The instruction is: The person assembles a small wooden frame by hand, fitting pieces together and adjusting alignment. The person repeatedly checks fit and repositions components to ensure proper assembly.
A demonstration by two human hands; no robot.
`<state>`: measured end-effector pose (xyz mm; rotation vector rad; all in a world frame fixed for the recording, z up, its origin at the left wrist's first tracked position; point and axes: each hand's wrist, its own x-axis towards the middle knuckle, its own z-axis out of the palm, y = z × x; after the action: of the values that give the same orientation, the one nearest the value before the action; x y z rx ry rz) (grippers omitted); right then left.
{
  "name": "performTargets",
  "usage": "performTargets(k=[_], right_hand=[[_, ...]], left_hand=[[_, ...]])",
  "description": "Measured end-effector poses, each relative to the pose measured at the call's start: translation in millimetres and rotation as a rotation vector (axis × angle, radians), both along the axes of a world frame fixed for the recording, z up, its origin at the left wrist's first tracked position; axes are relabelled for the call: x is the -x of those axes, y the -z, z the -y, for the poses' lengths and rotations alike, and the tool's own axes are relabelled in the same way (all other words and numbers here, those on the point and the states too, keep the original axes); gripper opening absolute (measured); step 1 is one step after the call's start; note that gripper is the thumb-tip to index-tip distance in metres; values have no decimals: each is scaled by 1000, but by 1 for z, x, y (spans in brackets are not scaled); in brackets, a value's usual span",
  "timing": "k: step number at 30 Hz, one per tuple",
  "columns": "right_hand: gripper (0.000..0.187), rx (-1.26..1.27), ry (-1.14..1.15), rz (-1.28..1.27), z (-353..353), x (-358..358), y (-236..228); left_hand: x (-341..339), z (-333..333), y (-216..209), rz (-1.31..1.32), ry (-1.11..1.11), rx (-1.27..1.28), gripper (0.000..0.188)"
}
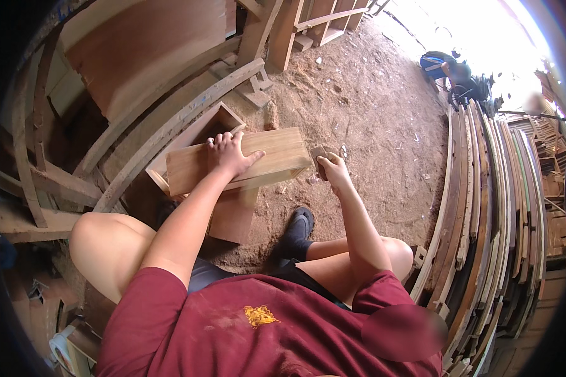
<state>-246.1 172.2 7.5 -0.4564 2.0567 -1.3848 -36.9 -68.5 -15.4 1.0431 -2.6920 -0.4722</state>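
A long, pale wooden drawer lies in front of my knees, its broad smooth side facing up. My left hand presses on that side, fingers hooked at the far edge and thumb stretched to the right. Just beyond the drawer's right end, my right hand pinches a small flat brown piece that looks like folded sandpaper. Behind and under the drawer sits another open wooden drawer. A flat wooden board shows beneath, on my side.
Sawdust-covered ground spreads ahead. Long wooden strips are stacked at the right. Curved wooden frames and a large brown panel stand at the left. Wooden frames rise at the back. A person bends down at the far right.
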Motion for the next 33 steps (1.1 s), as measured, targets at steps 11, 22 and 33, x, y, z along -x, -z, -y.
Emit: performTargets(k=[11, 22, 33], right_hand=[[48, -320, -63, -306, 34, 11, 12], [52, -246, 76, -439, 104, 24, 21], [46, -229, 146, -268, 70, -13, 20]], left_hand=[[0, -4, -17, 69, 28, -38, 102], [-7, -3, -28, 89, 38, -49, 101], [-13, 3, -19, 86, 33, -9, 101]])
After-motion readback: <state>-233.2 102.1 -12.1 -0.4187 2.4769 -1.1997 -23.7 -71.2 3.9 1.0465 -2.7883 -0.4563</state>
